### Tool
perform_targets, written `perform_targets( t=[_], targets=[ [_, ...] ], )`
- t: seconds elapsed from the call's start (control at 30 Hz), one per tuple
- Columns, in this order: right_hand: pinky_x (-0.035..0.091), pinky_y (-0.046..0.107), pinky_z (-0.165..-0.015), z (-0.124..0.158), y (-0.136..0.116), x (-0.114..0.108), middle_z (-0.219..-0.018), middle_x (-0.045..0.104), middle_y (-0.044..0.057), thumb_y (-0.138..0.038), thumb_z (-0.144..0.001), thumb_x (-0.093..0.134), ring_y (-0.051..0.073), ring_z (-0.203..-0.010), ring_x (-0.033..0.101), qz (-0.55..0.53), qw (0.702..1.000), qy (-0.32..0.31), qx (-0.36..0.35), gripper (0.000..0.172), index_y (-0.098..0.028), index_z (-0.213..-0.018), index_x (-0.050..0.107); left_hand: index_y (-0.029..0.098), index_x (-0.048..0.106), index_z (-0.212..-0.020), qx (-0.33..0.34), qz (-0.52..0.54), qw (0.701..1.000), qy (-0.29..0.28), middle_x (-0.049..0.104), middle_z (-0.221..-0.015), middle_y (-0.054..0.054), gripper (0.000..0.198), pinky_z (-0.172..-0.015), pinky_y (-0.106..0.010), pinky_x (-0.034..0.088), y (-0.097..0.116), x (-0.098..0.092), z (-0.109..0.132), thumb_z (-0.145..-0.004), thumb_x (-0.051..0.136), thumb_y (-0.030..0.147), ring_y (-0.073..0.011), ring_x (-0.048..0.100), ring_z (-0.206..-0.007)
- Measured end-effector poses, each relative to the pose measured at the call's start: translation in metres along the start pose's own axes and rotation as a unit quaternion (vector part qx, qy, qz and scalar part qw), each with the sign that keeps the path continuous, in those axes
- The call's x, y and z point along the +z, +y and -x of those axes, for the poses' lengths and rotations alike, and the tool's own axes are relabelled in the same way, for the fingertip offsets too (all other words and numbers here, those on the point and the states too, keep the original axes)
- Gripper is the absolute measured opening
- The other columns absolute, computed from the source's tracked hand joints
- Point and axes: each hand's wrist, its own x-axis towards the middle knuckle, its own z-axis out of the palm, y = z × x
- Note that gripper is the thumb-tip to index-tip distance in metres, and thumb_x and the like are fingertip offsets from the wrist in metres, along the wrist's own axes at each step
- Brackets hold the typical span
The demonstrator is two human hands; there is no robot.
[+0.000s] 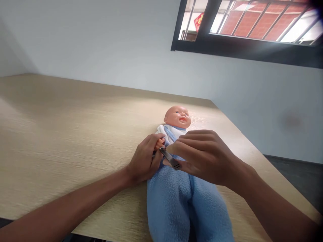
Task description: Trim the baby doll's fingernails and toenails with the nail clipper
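Note:
A baby doll in blue fleece clothes with a white collar lies on its back, its head toward the wall. My left hand is closed around the doll's small hand, whose fingers show between my thumb and forefinger. Pinched in my right hand is a metal nail clipper. The clipper's jaw end is at the doll's fingertips; I cannot tell whether it touches them. Part of the doll's chest is hidden behind my right hand.
The doll lies on a light wooden table, near its right edge. Behind the table stands a pale wall with a dark-framed, barred window at the upper right. Dark floor shows beyond the table's right side.

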Motion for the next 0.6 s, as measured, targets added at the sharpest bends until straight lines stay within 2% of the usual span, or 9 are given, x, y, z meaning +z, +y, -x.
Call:
perform_targets(
  t=[0.23,0.6],
  targets=[
    [0.020,0.028,-0.053,-0.003,-0.005,0.000,-0.061,0.027,-0.005,-0.007,-0.088,0.058,0.010,-0.058,0.018,0.004,1.000,0.013,-0.022,0.028,-0.017,-0.070,0.038,0.020,0.049,-0.119,-0.003,0.013,1.000,-0.002,0.061,-0.103,-0.005,0.030,-0.083,-0.029,0.049,0.000,-0.001,0.000,-0.090,0.043,0.021,-0.0122,0.057,-0.091],
    [0.020,0.029,-0.055,-0.007,-0.013,0.004,-0.063,0.030,-0.004,0.000,-0.087,0.051,0.010,-0.059,0.021,-0.010,0.999,0.008,-0.029,0.026,-0.017,-0.072,0.038,0.022,0.050,-0.119,-0.002,0.033,0.999,-0.015,0.060,-0.104,-0.002,0.032,-0.084,-0.026,0.049,-0.001,-0.003,-0.002,-0.087,0.050,0.019,-0.0110,0.057,-0.090]
  ],
)
